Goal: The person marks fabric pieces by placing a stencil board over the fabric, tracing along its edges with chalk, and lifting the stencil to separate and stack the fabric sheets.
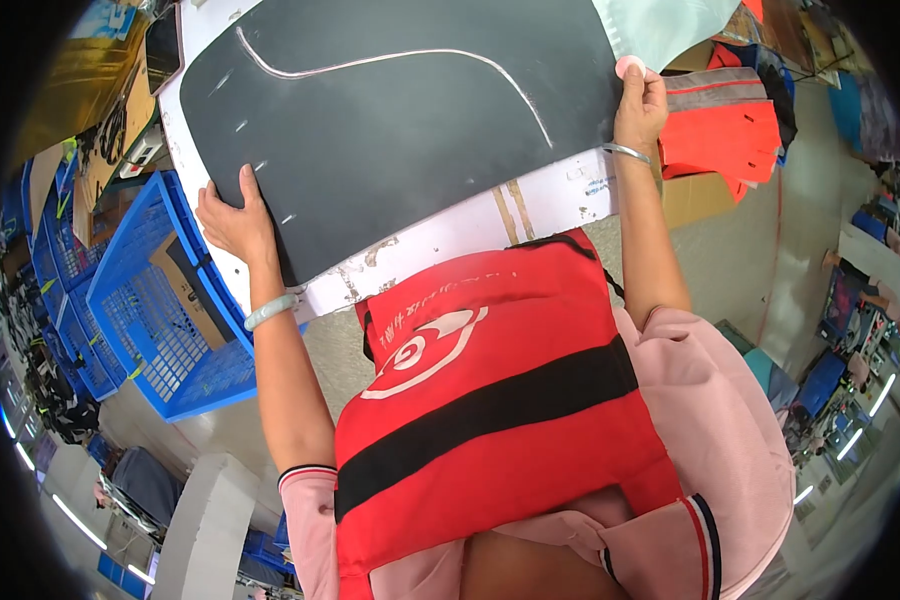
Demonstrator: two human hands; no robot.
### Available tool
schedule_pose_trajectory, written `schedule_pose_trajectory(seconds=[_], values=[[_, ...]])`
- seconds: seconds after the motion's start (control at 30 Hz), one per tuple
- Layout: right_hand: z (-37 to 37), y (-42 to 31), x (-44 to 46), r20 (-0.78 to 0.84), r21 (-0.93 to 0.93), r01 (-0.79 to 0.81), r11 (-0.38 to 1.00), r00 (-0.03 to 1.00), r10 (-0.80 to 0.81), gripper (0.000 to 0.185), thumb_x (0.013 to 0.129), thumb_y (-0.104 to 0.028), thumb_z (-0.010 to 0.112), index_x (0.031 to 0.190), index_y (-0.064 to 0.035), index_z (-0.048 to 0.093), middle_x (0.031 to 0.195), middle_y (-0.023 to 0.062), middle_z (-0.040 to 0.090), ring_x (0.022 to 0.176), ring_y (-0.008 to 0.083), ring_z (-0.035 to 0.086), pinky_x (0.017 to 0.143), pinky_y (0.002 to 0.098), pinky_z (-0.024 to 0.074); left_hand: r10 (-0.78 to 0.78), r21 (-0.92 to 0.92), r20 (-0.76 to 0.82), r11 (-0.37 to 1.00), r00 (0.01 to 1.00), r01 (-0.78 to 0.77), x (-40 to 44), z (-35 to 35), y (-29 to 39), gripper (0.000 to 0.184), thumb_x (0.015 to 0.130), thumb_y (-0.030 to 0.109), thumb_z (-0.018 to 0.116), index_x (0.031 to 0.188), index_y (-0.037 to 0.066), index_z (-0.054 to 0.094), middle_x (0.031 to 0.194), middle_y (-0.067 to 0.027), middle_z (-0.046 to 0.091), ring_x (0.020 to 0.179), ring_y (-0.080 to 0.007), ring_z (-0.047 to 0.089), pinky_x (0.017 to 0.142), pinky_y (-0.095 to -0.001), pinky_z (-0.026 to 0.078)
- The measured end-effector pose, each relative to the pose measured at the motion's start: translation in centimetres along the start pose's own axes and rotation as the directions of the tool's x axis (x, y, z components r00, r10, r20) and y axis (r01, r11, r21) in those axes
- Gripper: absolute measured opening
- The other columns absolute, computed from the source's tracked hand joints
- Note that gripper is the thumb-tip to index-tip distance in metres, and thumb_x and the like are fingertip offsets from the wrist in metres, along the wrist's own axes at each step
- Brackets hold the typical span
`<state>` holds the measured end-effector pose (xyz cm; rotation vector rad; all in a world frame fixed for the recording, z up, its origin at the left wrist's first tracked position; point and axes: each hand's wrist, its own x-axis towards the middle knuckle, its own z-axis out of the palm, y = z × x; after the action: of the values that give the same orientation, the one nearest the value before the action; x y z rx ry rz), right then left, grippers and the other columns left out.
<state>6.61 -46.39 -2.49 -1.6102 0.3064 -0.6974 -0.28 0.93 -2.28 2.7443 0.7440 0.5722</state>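
- Nearest the camera: pink shirt [715,400] and red apron [510,330] with a black band; the wearer faces the worktop [410,262] squarely, apron top close to its near edge.
- Dark panel [400,130]: lies flat on the white worktop, covering most of what shows of it. Bears a pale curved line [400,57] and a few short pale dashes towards its left side. Laid flat, presumably, so that the marks sit on a smooth face.
- Left hand [238,222]: at the panel's left edge, thumb over the panel, the other fingers bent towards the worktop margin; thumb well apart from them, nothing seen gripped. Placement probably steadies that edge.
- Right hand [642,108]: at the panel's right edge; thumb and forefinger closed on a small pink disc [629,67], possibly chalk. The pinch leaves part of its rim free.
- Pale sheet [665,30]: just beyond the disc; cannot tell whether the right fingers touch it.
- Orange-red pieces [720,140]: stacked right of the worktop, apparently within arm's reach.
- Blue crate [175,395]: left of the worktop, cardboard [192,290] inside; likely set there to stay off the working surface.
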Motion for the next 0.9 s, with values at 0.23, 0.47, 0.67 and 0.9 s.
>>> schedule_pose_trajectory(seconds=[0.23, 0.47, 0.67, 0.9], values=[[1.3, -2.7, 0.1, 0.195, -0.403, 0.436, 0.805, 0.900, -0.390, 0.018, 0.082, -0.020, 0.071, 0.082, -0.0031, 0.065, 0.078, 0.0075, 0.062, 0.074, 0.0234, 0.057, 0.072, 0.0337, 0.0461, 0.001, -0.010, -0.004, 1.000, 1.000, -0.002, 0.0, -0.1, 0.1, 0.072, 0.083, 0.057, 0.060, 0.123, -0.003, 0.051, 0.131, -0.0181, 0.046, 0.127, -0.0317, 0.037, 0.107, -0.0459, 0.022], [8.4, -7.1, -1.2, 0.611, -0.458, 0.230, 0.859, 0.783, 0.117, 0.033, 0.083, -0.038, 0.066, 0.080, -0.0056, 0.070, 0.071, 0.0073, 0.061, 0.073, 0.0242, 0.056, 0.071, 0.0350, 0.0448, 0.014, 0.008, -0.032, 1.000, 0.999, -0.014, -0.1, 0.0, 0.1, 0.071, 0.083, 0.056, 0.061, 0.122, -0.001, 0.051, 0.130, -0.0183, 0.047, 0.126, -0.0325, 0.039, 0.107, -0.0469, 0.023], [12.5, -6.5, -1.4, 0.746, -0.432, 0.418, 0.799, 0.663, 0.056, 0.032, 0.086, -0.037, 0.062, 0.082, -0.0059, 0.070, 0.072, 0.0064, 0.062, 0.078, 0.0249, 0.056, 0.077, 0.0385, 0.0421, -0.006, -0.005, -0.006, 1.000, 1.000, 0.006, -0.2, -0.5, 0.4, 0.071, 0.083, 0.056, 0.061, 0.125, -0.001, 0.050, 0.132, -0.0185, 0.046, 0.128, -0.0337, 0.036, 0.108, -0.0487, 0.021], [13.4, -5.8, -1.6, 0.735, -0.432, 0.411, 0.803, 0.676, 0.050, 0.031, 0.087, -0.038, 0.062, 0.080, -0.0086, 0.070, 0.073, 0.0048, 0.063, 0.077, 0.0241, 0.056, 0.076, 0.0367, 0.0402, -0.057, -0.027, 0.046, 0.998, 0.997, 0.059, -0.2, -0.6, 0.6, 0.075, 0.083, 0.058, 0.059, 0.129, 0.000, 0.048, 0.138, -0.0182, 0.042, 0.134, -0.0338, 0.029, 0.111, -0.0518, 0.016]])
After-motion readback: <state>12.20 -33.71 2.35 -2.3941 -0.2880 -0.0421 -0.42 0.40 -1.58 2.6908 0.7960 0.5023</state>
